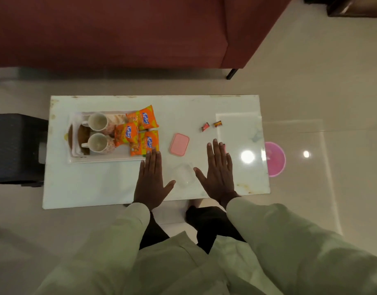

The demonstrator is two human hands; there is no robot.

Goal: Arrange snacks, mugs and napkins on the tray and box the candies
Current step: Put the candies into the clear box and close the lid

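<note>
A white tray [102, 159] on the table's left carries two mugs [98, 122] [98, 142], brown napkins [82, 135] and three orange snack packets [144, 117] [125, 133] [145, 142]. A pink lid [179, 144] lies right of the tray. In front of it stands a clear plastic box [184, 174]. Two wrapped candies [205, 126] [218, 123] lie farther right; a third candy [224, 147] peeks out under my right fingers. My left hand [151, 177] and my right hand [218, 169] rest flat on the table, fingers spread, on either side of the box.
The white marble table [87, 188] stands before a maroon sofa [119, 33]. A dark woven stool [15, 147] is at the left, a pink round bin [276, 159] on the floor at the right. A raised slab [241, 128] covers the table's right end.
</note>
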